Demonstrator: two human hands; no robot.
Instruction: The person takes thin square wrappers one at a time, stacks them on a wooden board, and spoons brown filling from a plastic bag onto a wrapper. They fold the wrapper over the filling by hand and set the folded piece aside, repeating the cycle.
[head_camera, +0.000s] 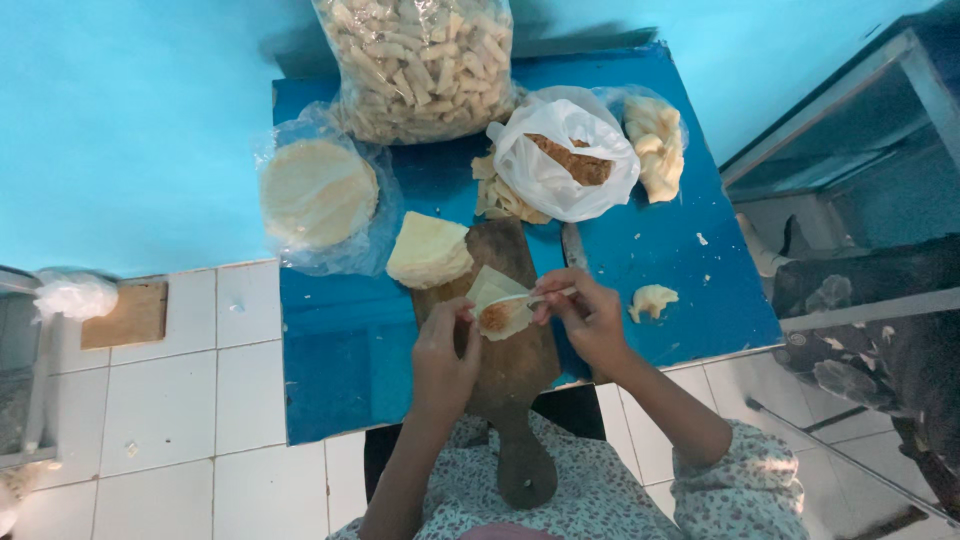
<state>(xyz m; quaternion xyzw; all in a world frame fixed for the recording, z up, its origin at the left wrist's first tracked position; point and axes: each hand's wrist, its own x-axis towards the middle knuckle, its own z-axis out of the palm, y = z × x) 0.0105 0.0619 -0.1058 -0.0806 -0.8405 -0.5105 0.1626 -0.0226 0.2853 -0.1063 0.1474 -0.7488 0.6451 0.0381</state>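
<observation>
Spoon (535, 297) tip hidden in filling (495, 317)

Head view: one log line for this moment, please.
left hand: holds wrapper with filling | right hand: spoon on filling | under: wooden board | nearby: wrapper stack, white bag

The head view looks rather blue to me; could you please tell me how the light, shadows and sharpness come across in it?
In the head view a cool blue cast covers everything; light is soft, with faint glare on the clear bag of rolled snacks, which throws a dim shadow on the wall behind; the left hand, right hand and wrapper are slightly soft, and the floor tiles bow towards the edges.
</observation>
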